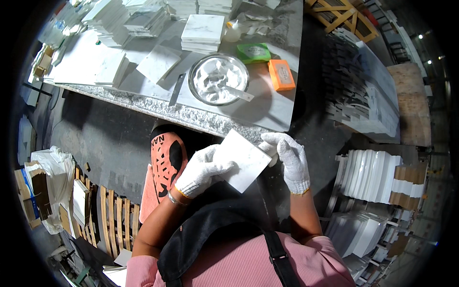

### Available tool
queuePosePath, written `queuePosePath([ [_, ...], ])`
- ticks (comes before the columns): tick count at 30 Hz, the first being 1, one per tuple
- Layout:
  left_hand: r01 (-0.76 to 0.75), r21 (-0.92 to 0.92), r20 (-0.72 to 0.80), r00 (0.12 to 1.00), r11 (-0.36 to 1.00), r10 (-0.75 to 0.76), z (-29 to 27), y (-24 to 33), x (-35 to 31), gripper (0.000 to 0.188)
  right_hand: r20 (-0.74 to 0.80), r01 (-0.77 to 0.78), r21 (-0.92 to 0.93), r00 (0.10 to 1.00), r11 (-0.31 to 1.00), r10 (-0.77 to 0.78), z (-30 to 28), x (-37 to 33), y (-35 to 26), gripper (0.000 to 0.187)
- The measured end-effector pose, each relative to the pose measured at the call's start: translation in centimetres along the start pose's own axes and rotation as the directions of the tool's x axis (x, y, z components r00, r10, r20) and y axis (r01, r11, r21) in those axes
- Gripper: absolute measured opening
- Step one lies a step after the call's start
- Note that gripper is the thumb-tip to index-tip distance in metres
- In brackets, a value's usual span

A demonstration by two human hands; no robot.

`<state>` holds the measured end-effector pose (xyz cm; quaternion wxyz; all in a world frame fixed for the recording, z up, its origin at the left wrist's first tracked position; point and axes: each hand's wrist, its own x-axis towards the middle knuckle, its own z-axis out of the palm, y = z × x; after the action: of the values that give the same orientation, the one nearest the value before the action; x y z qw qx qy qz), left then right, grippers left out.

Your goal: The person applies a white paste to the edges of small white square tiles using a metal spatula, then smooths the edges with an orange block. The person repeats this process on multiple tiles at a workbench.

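Head view, only one. Desk (pixel 267 103): pale flat top, front edge rough and crusted white, runs slantwise across the upper half. On it: tile stacks (pixel 203 31) at the back, white bottle (pixel 233 32) beside them, green box (pixel 254 53) and orange box (pixel 281 75) near the right edge. Round bowl (pixel 195 93) in front of the boxes, white stuff inside, flat-bladed tool (pixel 239 93) leaning over its rim. Thin metal strip (pixel 177 89) left of bowl.

Room: dark grey floor (pixel 122 153), wooden pallet (pixel 112 215) lower left, white slabs (pixel 370 172) standing in rows on the right.

White tile (pixel 242 160): off the desk, in front of its near edge, above the lap. Broad face up to camera, turned diamond-wise, one corner toward desk, opposite one toward the body. Near square, no clear long axis.

Left hand (pixel 203 170), gloved: grip closed on the tile's left side, thumb on top. Right hand (pixel 292 165), gloved: fingers bent at the right corner, can't tell if they're gripping.
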<state>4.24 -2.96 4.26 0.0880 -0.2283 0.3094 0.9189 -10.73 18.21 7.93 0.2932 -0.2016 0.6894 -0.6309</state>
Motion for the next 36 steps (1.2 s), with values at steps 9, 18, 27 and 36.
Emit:
queuePosePath([
  [9, -0.120, 0.052, -0.124, 0.984, 0.991, 0.125, 0.5, 1.2, -0.9, 0.042, -0.001, -0.307, -0.163, 0.950, 0.938, 0.311, 2.9, -0.1, -2.5, 0.037],
  [18, -0.354, -0.059, -0.198, 0.921, 0.933, 0.337, -2.3, 1.3, -1.3, 0.067, 0.068, -0.177, -0.039, 0.981, 0.983, 0.179, 4.9, 2.6, -2.2, 0.032],
  [27, -0.389, -0.100, -0.246, 0.902, 0.916, 0.356, -3.7, 2.2, -1.3, 0.067, 0.131, 0.249, -0.882, 0.945, 0.400, -0.298, 3.9, 12.4, -3.3, 0.034],
  [36, -0.209, 0.164, -0.205, 0.949, 0.964, 0.240, -0.8, 2.2, 1.5, 0.068, 0.156, 0.259, -0.877, 0.950, 0.405, -0.271, 1.2, 12.4, -4.0, 0.024],
])
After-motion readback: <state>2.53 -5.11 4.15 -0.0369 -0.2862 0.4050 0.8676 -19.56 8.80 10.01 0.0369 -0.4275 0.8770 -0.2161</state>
